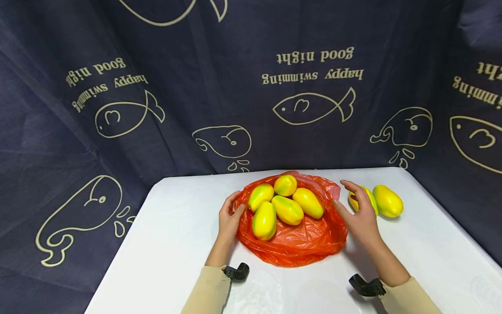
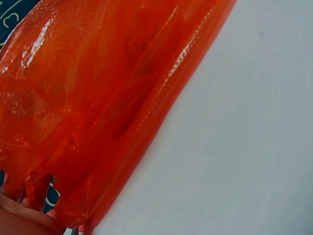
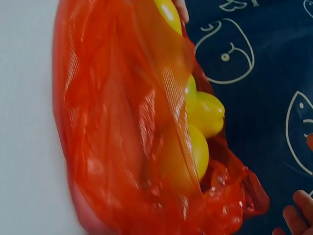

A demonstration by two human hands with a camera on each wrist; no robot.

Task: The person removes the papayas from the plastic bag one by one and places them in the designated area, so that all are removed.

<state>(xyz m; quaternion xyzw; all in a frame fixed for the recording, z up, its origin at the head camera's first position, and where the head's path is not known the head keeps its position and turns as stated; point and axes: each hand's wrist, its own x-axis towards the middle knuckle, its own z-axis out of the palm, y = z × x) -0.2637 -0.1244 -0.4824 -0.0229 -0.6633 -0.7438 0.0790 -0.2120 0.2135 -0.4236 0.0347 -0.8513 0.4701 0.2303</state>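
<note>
A red plastic bag [image 1: 290, 248] lies spread wide on the table, its mouth facing up. Several yellow-green mangoes [image 1: 288, 210] rest inside it. At the bag's left rim, my left hand [image 1: 229, 220] holds the thin plastic between thumb and fingers; the left wrist view shows the fingers [image 2: 22, 215] at the bag's edge. My right hand [image 1: 362, 218] hovers at the bag's right side with thumb and fingers spread apart, holding nothing. Just beyond it lie two more mangoes, one [image 1: 370, 201] partly hidden behind the fingers and another [image 1: 387, 201] in full view.
The white table [image 1: 176, 235] carries the bag and the loose mangoes. A dark blue cloth [image 1: 235, 96] printed with fish and whales hangs behind the table and along both sides. Black bands [image 1: 237, 272] are worn on both wrists.
</note>
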